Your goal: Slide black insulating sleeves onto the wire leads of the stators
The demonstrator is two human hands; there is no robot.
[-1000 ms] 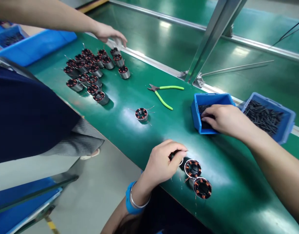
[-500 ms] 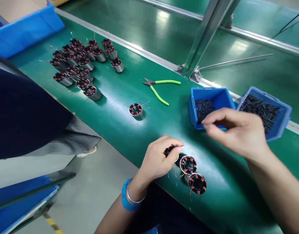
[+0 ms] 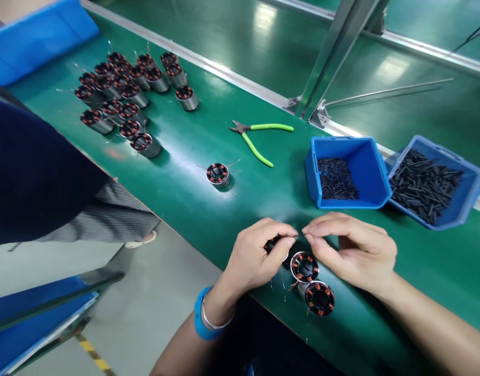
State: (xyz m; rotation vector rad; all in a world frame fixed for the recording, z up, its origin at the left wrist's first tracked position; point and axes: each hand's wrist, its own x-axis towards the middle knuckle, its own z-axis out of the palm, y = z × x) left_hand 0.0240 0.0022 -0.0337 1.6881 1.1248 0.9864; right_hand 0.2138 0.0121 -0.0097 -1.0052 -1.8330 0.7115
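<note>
My left hand (image 3: 259, 253) is closed in a pinch on a thin stator wire, whose tip points right between thumb and forefinger. Partly hidden behind those fingers is a wound motor stator (image 3: 271, 244), with copper coils in a steel ring. Facing it, my right hand (image 3: 351, 248) pinches a tiny black tube (image 3: 304, 234), nearly touching the wire tip. Two more stators, an upper one (image 3: 304, 267) and a lower one (image 3: 319, 298), stand just below the hands, thin leads hanging from them.
A blue bin (image 3: 375, 175) of short black tubes and another bin (image 3: 472, 183) of longer ones stand behind my right hand. Green-handled cutters (image 3: 259, 149), a single stator (image 3: 218, 176) and several grouped stators (image 3: 133, 95) lie leftward. A person in dark clothing (image 3: 36, 172) stands at left.
My right hand has moved from above the blue bin down and left to my left fingertips, carrying the small black tube. My left hand has kept its pinch.
</note>
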